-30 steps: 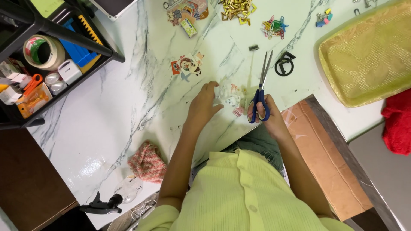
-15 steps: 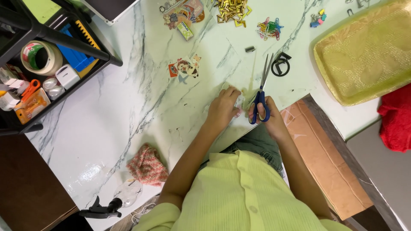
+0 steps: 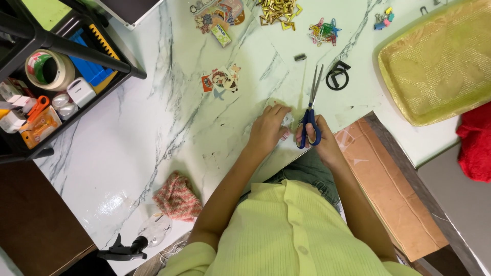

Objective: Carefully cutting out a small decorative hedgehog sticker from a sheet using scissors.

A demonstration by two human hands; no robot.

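Gripping blue-handled scissors (image 3: 310,120), right hand (image 3: 323,140) | left hand (image 3: 268,130) flat, pinning small paper cutout (image 3: 287,121) beside scissors, steadying it on desk (image 3: 153,133)

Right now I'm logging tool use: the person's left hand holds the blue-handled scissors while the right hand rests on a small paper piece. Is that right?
The hands are swapped. In the head view, the right hand holds the blue-handled scissors, and the left hand rests on the small paper piece.

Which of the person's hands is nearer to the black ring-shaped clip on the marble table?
Right. The right hand, gripping the blue-handled scissors, lies just below the black ring-shaped clip; the left hand is farther off, down-left of it.
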